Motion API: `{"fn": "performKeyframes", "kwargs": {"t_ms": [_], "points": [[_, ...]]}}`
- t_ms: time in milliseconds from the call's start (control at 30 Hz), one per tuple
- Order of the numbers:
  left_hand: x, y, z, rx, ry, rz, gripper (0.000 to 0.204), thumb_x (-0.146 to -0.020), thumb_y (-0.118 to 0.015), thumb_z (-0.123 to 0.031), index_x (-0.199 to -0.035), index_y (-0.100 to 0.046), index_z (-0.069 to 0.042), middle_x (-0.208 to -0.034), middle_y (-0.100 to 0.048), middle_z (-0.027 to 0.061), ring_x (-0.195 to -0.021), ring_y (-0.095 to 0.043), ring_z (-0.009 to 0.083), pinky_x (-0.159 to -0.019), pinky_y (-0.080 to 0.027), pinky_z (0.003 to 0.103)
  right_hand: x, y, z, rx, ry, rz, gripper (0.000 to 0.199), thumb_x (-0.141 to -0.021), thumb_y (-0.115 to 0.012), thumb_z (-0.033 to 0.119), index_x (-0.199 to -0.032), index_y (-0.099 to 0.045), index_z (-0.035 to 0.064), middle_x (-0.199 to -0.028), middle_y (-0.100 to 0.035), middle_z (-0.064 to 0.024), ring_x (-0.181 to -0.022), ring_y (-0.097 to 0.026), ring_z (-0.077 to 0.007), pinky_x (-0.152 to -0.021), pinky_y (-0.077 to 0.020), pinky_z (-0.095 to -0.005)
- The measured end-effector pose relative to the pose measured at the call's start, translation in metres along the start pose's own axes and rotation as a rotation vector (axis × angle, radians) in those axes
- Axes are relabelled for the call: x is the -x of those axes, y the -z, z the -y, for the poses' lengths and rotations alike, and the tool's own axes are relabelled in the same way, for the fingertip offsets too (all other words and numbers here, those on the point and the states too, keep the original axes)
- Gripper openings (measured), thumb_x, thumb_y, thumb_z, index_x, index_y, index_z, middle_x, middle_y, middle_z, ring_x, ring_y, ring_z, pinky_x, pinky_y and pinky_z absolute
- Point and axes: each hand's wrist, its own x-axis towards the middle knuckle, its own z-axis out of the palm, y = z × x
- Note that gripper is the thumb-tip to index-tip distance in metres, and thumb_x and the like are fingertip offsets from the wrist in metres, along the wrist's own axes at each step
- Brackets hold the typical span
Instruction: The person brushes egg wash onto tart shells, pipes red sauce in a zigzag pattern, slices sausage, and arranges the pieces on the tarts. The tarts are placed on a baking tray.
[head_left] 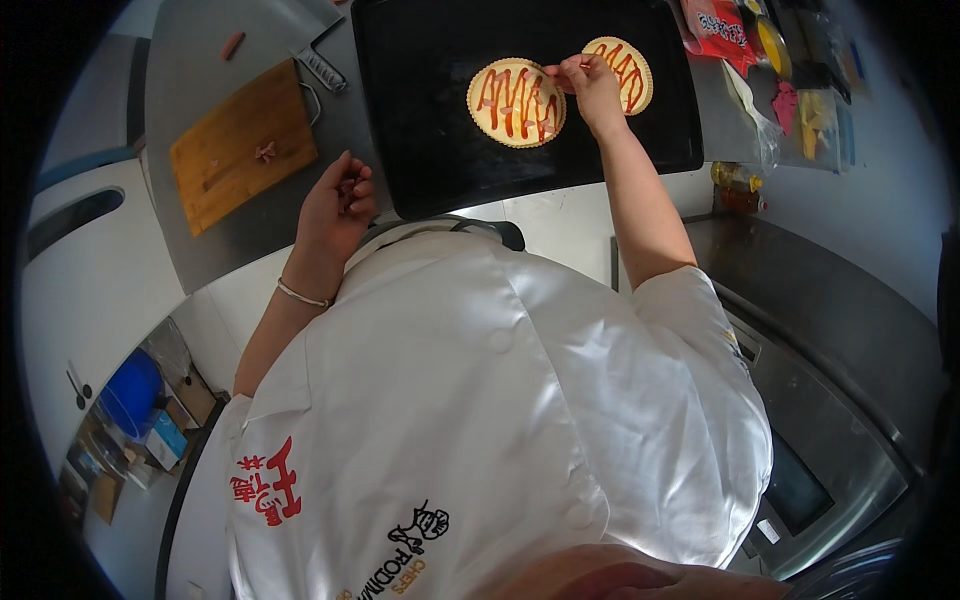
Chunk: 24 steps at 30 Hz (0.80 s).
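Observation:
Two round pizza bases lie on a black baking tray point(420, 100). The left pizza base point(515, 88) has zigzag lines of red sauce and a few small pink pieces on it. The right pizza base point(632, 75) also carries red sauce and is partly covered by my right hand point(588, 85). That hand is over the gap between the two, its fingertips pinched together by the left base's right edge; what they hold is too small to make out. My left hand point(342, 200) is beside the tray's near left corner, fingers curled inward around something dark and hard to see.
A wooden cutting board point(240, 150) with a few pink scraps point(265, 152) lies to the left. Near it are a metal-handled tool point(322, 70) and a reddish stick-shaped piece point(232, 45). On the right are a red package point(720, 35), plastic bags point(820, 125) and an oil bottle point(738, 188).

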Motion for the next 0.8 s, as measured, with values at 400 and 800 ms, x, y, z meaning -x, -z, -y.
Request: {"fn": "performKeyframes", "kwargs": {"t_ms": [400, 800], "points": [[0.002, -0.003, -0.001, -0.045, -0.014, 0.044, 0.020, -0.097, -0.056, -0.020, -0.097, -0.062, -0.001, -0.092, -0.066, 0.0105, -0.075, -0.060, 0.0152, -0.056, -0.047, 0.021, 0.018, -0.033, 0.009, 0.743, 0.408, -0.020, 0.018, -0.086, -0.067, 0.023, -0.099, -0.074, 0.0119, -0.094, -0.064, -0.0061, -0.095, -0.061, -0.0256, -0.080, -0.0506, -0.0362], [-0.025, 0.005, 0.001, 0.004, 0.160, 0.507, 0.026, -0.098, -0.043, -0.018, -0.104, -0.063, -0.002, -0.098, -0.067, 0.0076, -0.094, -0.062, 0.0182, -0.082, -0.050, 0.032, 0.121, -0.145, 0.081, 0.509, 0.807, 0.455, 0.020, -0.077, -0.070, 0.019, -0.095, -0.066, 0.0107, -0.092, -0.061, -0.0075, -0.092, -0.060, -0.0287, -0.079, -0.0512, -0.0385]]}}
